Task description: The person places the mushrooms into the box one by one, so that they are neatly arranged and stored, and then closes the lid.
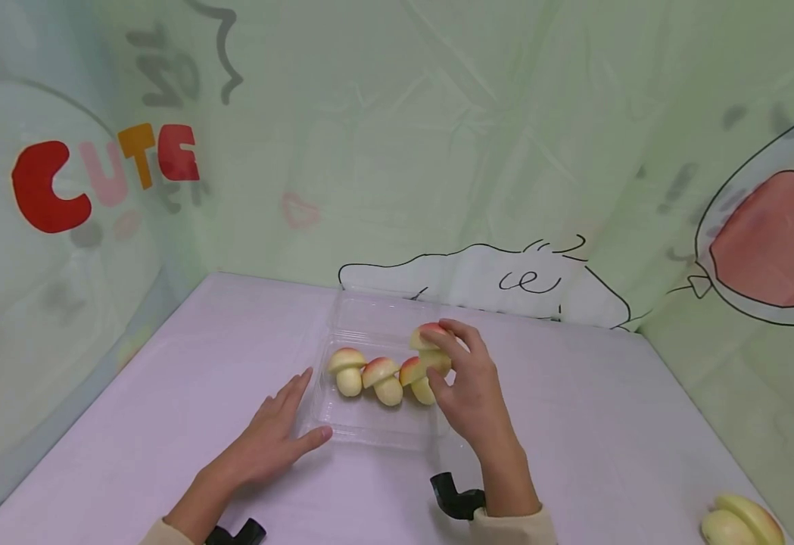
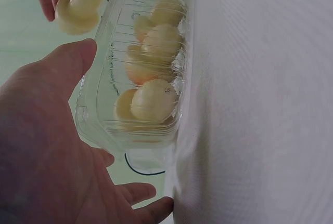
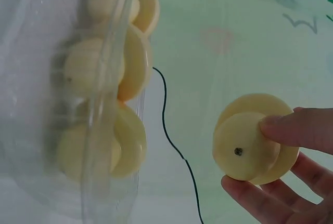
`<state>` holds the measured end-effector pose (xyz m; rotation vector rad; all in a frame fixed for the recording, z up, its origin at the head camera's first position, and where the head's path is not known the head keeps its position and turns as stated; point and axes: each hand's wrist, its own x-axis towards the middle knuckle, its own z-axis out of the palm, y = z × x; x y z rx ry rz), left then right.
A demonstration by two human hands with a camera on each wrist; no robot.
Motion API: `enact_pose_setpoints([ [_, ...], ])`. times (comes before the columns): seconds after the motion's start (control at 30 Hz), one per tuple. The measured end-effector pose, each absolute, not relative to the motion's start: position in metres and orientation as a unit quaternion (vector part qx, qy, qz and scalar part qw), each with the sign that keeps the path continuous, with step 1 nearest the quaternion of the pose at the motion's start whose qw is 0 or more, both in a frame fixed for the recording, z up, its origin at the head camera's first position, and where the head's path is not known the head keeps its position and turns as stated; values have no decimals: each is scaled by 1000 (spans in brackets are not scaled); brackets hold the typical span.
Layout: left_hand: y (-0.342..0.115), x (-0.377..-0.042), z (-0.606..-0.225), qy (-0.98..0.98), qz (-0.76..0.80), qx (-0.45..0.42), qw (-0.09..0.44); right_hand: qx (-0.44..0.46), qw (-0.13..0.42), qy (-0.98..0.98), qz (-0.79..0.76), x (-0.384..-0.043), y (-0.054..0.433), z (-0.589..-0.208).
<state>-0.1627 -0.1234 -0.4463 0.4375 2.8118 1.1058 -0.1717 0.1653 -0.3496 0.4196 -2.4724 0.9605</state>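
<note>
A clear plastic box [image 1: 383, 435] stands on the table with three toy mushrooms in a row inside: a left one [image 1: 349, 371], a middle one [image 1: 383, 381] and a right one [image 1: 418, 378]. Their caps are yellow with a red blush, their stems pale. My right hand [image 1: 471, 393] pinches another mushroom [image 3: 247, 141] between thumb and fingers, raised over the box's right side. Beside the box's left wall is my left hand [image 1: 270, 431], its fingers straight and spread; in the left wrist view the left hand [image 2: 57, 130] holds nothing.
Another mushroom [image 1: 740, 522] lies at the table's near right corner. Black curved camera mounts [image 1: 456, 498] show by both wrists. The box's raised clear lid [image 1: 386, 312] is at its far side. Printed curtains [image 1: 397, 151] surround the lilac table [image 1: 574, 439].
</note>
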Motion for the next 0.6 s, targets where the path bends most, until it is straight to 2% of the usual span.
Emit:
enact_pose_setpoints([
  [0.6, -124, -164, -448, 920, 359, 152, 32, 302, 128, -896, 299, -167, 127, -372],
])
